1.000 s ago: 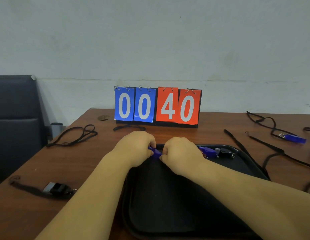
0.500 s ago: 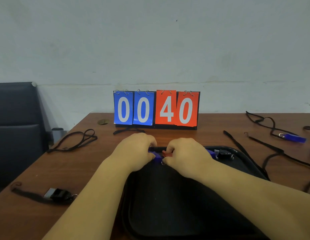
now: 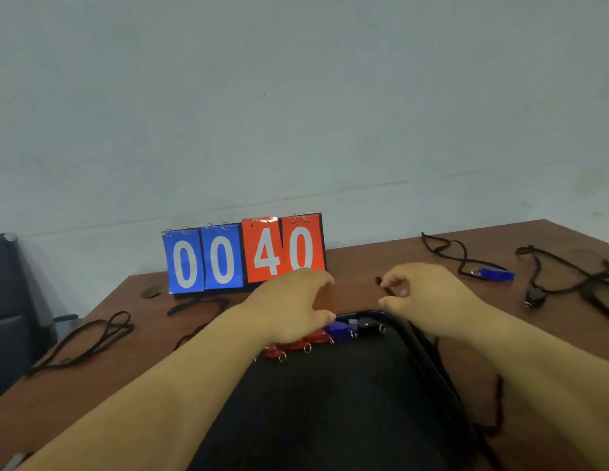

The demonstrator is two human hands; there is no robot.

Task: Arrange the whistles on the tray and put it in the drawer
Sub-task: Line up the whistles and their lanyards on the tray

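A black tray (image 3: 330, 419) lies on the wooden table in front of me. Along its far edge sit two red whistles (image 3: 296, 345), a blue whistle (image 3: 338, 329) and a black whistle (image 3: 367, 324). My left hand (image 3: 289, 307) hovers just above the red ones with relaxed, spread fingers and holds nothing. My right hand (image 3: 428, 294) hangs beyond the tray's far right corner, fingers loosely curled, thumb and forefinger apart. The end of a black lanyard (image 3: 384, 286) shows between them. Another blue whistle (image 3: 496, 275) on a lanyard lies at the right.
A flip scoreboard (image 3: 243, 256) reading 00 40 stands at the back of the table. Loose black lanyards (image 3: 88, 341) lie on the left, and tangled ones with a black whistle (image 3: 534, 295) on the right. A dark chair (image 3: 10, 307) stands at far left.
Both hands have let go at the tray's far edge and moved apart, the right one to the right. Red whistles now show under the left hand. The view has tilted.
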